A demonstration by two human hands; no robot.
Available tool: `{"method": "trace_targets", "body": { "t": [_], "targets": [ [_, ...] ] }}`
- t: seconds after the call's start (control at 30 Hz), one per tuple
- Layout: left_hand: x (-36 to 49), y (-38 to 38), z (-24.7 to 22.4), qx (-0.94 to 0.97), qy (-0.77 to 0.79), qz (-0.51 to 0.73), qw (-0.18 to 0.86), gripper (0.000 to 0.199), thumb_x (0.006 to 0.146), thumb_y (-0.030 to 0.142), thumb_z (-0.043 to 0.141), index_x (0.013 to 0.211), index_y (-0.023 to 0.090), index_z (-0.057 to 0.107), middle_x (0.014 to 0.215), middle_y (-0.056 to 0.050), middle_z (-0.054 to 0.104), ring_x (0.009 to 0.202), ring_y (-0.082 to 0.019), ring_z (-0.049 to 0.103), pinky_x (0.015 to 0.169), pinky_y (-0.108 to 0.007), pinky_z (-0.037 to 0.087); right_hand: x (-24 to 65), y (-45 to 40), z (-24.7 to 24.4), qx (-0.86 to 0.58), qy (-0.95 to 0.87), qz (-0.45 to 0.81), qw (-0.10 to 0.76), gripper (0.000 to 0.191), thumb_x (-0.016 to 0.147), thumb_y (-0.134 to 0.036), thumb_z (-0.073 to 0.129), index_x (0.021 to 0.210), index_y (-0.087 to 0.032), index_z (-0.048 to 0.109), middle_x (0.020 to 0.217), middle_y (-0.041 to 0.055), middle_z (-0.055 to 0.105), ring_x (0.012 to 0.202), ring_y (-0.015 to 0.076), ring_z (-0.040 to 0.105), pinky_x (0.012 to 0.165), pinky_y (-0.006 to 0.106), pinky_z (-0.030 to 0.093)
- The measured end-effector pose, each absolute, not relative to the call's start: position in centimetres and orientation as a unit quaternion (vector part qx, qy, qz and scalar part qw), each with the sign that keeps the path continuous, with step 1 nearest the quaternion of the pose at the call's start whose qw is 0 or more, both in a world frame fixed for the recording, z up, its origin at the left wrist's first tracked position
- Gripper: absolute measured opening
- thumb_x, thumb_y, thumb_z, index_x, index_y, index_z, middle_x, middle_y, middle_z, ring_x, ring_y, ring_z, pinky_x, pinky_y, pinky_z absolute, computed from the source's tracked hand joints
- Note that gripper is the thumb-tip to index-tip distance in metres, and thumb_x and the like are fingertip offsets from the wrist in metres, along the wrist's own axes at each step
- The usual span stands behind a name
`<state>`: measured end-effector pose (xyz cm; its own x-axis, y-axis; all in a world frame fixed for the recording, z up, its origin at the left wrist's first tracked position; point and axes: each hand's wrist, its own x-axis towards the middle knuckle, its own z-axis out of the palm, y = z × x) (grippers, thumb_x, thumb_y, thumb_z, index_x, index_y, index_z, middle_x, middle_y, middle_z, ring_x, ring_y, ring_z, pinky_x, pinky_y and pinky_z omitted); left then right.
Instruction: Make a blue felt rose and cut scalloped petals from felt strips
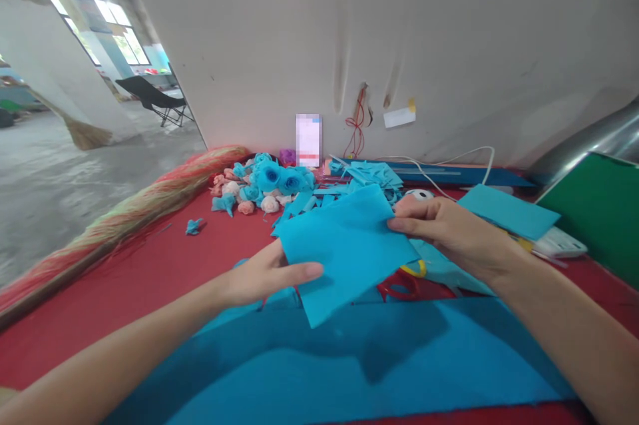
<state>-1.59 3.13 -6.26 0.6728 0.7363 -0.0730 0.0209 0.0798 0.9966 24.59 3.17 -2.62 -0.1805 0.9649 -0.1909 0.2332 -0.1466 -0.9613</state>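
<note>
A piece of blue paper [349,245], roughly square, is held up in the air between both hands. My left hand [264,275] grips its left edge, thumb on top and fingers hidden beneath. At the right edge, my right hand [439,228] is closed in a pinch, thumb and forefinger against the paper. Below lies a large blue sheet [299,372] spread over the near part of the table. Red-handled scissors [402,286] show partly under the held paper, beside a yellow ring-shaped thing [415,270].
Blue, pink and white paper flowers [269,182] are heaped at the back, with blue paper strips [369,175] to their right. A phone [308,140] leans on the white panel. Folded blue paper [509,210] and a green board [599,212] stand right. Coloured fibre bundles [140,202] line the left edge.
</note>
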Motion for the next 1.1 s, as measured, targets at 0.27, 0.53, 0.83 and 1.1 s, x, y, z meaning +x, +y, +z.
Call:
{"method": "trace_targets", "body": {
  "t": [0.27, 0.53, 0.83, 1.1],
  "targets": [
    [-1.3, 4.7, -5.1, 0.651, 0.254, 0.140, 0.701, 0.062, 0.076, 0.066, 0.042, 0.115, 0.019, 0.056, 0.104, -0.007, 0.065, 0.092, -0.025, 0.060, 0.076, -0.032, 0.046, 22.5, 2.2, -3.4, -0.495, -0.662, 0.540, 0.160, 0.017, 0.062, -0.035, 0.072, 0.061, -0.019, 0.067, 0.058, -0.0021, 0.056, 0.056, 0.0077, 0.043, 0.052, 0.022, 0.031],
    [0.7, 1.5, -4.7, 0.795, 0.336, 0.158, 0.479, 0.043, 0.073, 0.026, 0.064, 0.114, 0.023, 0.050, 0.112, -0.002, 0.058, 0.097, -0.017, 0.057, 0.076, -0.024, 0.045, 19.9, 1.2, -4.8, -0.447, -0.674, 0.575, 0.122, 0.023, 0.065, -0.035, 0.068, 0.056, -0.015, 0.062, 0.047, -0.0052, 0.040, 0.047, 0.0047, 0.028, 0.046, 0.022, 0.023],
    [0.5, 2.2, -4.4, 0.752, 0.365, 0.269, 0.478, 0.034, 0.071, 0.020, 0.067, 0.102, 0.022, 0.054, 0.115, -0.002, 0.055, 0.092, -0.015, 0.056, 0.076, -0.025, 0.046, 21.1, 1.2, -3.7, -0.423, -0.699, 0.541, 0.199, 0.025, 0.078, -0.044, 0.059, 0.084, -0.020, 0.054, 0.070, -0.0030, 0.053, 0.060, 0.0074, 0.043, 0.051, 0.020, 0.032],
    [1.1, 0.8, -4.7, 0.703, 0.349, 0.324, 0.528, 0.030, 0.069, 0.019, 0.069, 0.096, 0.021, 0.056, 0.106, -0.002, 0.060, 0.093, -0.018, 0.058, 0.077, -0.026, 0.048, 21.0, 0.8, -3.6, -0.396, -0.781, 0.463, 0.136, 0.036, 0.085, -0.047, 0.045, 0.074, -0.019, 0.064, 0.059, -0.0017, 0.045, 0.054, 0.0085, 0.033, 0.048, 0.025, 0.023]
  ]
}}
